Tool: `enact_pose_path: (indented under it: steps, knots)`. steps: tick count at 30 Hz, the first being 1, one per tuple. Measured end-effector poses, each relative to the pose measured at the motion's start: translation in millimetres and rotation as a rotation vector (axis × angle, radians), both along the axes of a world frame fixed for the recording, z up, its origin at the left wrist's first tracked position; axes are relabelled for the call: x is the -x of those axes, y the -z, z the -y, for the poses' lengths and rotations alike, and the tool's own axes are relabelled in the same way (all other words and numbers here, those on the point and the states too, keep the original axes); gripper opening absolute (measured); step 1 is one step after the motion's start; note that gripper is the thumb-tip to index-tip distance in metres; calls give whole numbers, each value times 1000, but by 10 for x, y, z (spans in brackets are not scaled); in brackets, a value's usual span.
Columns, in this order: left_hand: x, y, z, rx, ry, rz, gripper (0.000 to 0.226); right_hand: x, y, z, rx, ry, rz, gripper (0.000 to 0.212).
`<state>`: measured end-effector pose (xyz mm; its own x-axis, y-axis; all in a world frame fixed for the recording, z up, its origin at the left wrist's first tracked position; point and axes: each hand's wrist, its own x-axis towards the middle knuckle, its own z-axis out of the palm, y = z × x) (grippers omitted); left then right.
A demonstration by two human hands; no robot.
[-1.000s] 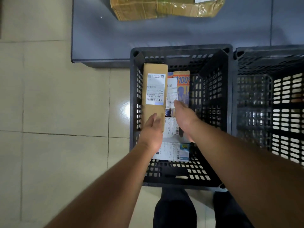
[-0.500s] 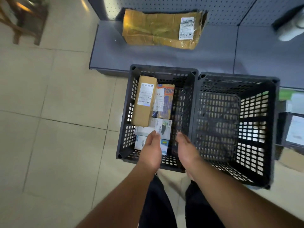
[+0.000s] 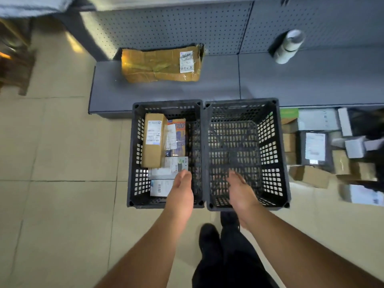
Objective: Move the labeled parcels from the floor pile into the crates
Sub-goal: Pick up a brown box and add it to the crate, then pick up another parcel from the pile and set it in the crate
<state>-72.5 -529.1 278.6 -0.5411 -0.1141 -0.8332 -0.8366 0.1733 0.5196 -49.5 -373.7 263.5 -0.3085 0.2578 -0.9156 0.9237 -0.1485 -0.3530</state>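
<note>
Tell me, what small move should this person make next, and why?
Probably swing the right hand to the floor pile right of the crates and take a labeled parcel. Both it and the left hand are open and hold nothing, the left crate already holds several parcels, and the right crate looks empty, so it likely gets the next one.

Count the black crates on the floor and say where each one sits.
2. The left crate holds parcels, under the left hand. The right crate sits against it, beside the floor pile. None seems hidden.
</note>
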Motion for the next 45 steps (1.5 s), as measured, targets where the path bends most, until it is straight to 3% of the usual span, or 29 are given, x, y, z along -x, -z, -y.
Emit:
enact_pose_path:
  steps: [3, 12, 20, 31, 45]
  knots:
    - [-81, -98, -124, -4, 56, -31, 59, -180, -137, -149, 1, 104, -15, 41]
    - [-314, -107, -882, -12, 260, -9, 66, -689, -223, -1003, 20, 293, -8, 64]
    - [-693, -15, -2304, -21, 395, 7, 44, -1383, -102, -2257, -24, 491, -102, 53]
    - [-1506, -186, -4359, -44, 692, 3, 69, -2560, -132, -3989, -139, 654, -94, 53]
    - [-1834, 78, -5712, -33, 918, 56, 76, -2955, 143, -5065, -95, 983, 17, 57]
